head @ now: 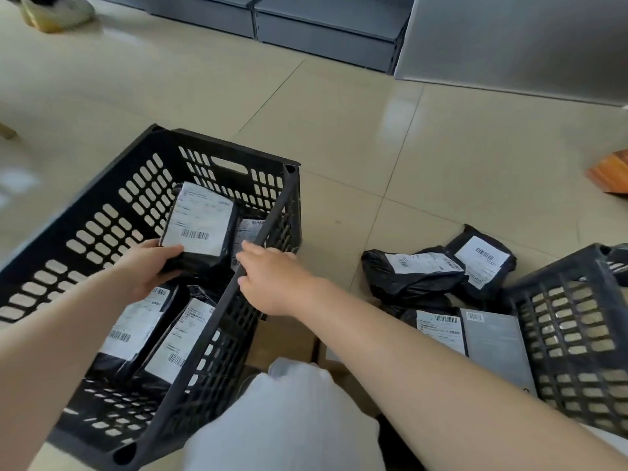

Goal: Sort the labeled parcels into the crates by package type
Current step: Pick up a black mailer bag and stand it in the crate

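Note:
A black slotted crate [102, 229] stands on the floor at the left with several black labeled bag parcels lying in it. My left hand [149, 266] is inside the crate, shut on a black parcel with a white label [198, 222], held above the others. My right hand [272, 283] rests on the crate's right rim, fingers curled over the bar. To the right, on the floor, lie two black bag parcels [418, 270], another labeled parcel [440, 329] and a flat grey box parcel [492, 345]. A second black crate [571, 331] stands at the right edge.
Tan cardboard [282, 341] shows between the crates, under my right arm. My white-clad knee [285, 419] fills the bottom centre. Grey metal shelving bases [323, 25] line the back wall. An orange object [611, 175] sits at the right edge. The floor is pale tile.

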Available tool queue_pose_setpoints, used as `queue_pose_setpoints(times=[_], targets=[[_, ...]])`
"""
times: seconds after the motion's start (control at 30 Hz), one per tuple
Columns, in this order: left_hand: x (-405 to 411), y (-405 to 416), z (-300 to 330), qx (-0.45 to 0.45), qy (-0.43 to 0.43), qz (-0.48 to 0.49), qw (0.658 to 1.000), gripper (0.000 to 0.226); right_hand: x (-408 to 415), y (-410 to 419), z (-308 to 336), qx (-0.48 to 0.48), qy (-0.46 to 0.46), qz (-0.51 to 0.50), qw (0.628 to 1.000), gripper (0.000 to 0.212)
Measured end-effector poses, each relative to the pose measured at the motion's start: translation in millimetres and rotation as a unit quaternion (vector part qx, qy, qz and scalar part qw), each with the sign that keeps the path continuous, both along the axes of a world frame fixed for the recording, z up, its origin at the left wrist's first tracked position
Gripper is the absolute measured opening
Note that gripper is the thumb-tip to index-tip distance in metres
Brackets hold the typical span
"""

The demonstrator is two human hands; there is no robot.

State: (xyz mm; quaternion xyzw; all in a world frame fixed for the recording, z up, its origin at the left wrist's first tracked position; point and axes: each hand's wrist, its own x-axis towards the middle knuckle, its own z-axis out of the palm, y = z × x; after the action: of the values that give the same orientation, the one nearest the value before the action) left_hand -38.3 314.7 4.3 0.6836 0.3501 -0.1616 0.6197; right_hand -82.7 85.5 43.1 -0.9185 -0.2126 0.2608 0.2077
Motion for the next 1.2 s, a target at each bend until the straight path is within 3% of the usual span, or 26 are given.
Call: queue_pose_setpoints(times=[0.1,0.27,0.43,0.53,0.77,0.97,1.03,1.1,1.2], targets=[[-1,-18,-6,0.037,0.004,-0.02,0.999,0.048,4,2,-5,-0.005,-0.019,-0.013,1.0,0.033],[5,-49,-18,0.053,-0.015,-0.069,0.996,0.033,10,1,-7,0.018,-0.022,-0.033,0.999,0.034],[10,-58,-31,0.115,0.003,-0.129,0.985,0.062,10,-1,-5,0.021,-0.024,-0.02,0.999,0.045],[9,-67,-38,0.16,0.008,-0.146,0.976,0.067,10,-2,-5,0.033,-0.025,-0.027,0.999,0.045],[16,-80,-53,0.196,0.022,-0.128,0.972,0.051,12,-3,-9,0.056,-0.019,-0.051,0.997,0.044],[23,-80,-47,0.255,0.06,-0.14,0.955,0.082,11,-12,-8,0.121,0.019,-0.091,0.988,0.044],[25,-77,-44,0.311,0.066,-0.168,0.933,0.091,8,-16,-8,0.133,0.008,-0.101,0.986,0.045],[30,-73,-42,0.339,0.059,-0.194,0.919,0.092,6,-21,-5,0.136,0.001,-0.104,0.985,0.046],[34,-77,-28,0.33,0.024,-0.175,0.927,0.09,8,-35,1,0.114,-0.002,-0.115,0.987,0.047]])
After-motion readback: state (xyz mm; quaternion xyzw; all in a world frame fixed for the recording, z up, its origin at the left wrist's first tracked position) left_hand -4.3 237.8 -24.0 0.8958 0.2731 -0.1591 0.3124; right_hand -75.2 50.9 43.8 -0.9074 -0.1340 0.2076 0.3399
